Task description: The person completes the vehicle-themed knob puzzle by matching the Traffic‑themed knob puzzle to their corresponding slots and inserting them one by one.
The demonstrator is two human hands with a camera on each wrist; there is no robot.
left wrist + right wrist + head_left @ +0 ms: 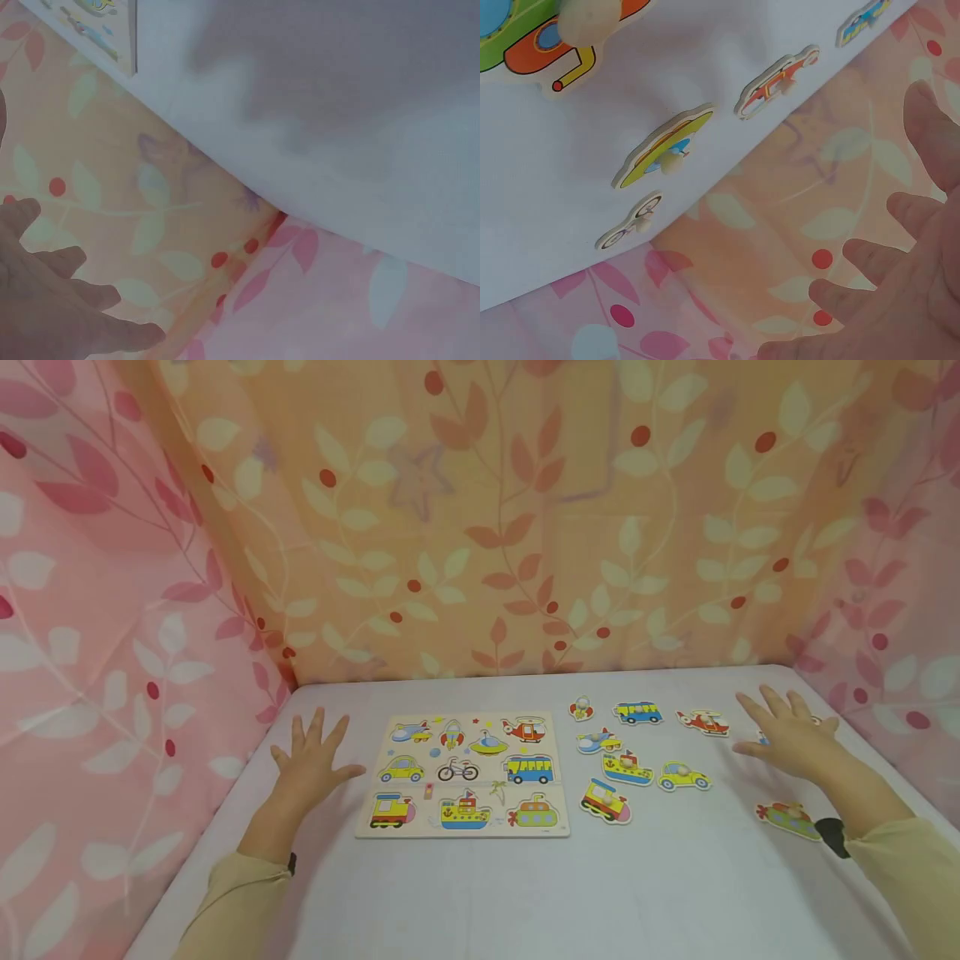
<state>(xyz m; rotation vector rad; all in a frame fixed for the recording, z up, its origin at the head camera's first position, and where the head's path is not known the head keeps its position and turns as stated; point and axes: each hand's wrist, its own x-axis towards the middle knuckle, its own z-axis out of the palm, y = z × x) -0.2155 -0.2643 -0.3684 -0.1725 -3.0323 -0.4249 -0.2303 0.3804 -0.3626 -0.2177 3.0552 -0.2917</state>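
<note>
Two sleeves [240, 897] [907, 877] end in two hands [306, 767] [797, 739], grip released, near one puzzle board [491, 768] and ten pieces [627, 768].

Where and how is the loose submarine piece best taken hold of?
Probably by its pale round knob, with a pinch from straight above: the submarine piece lies flat on the white table, and the knob stands up from its upper face. The right hand is nearer, so it seems the better choice.

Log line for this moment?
left hand: spread, empty; right hand: spread, empty; vehicle puzzle board: on table; knobbed pieces: loose, right of board
</note>
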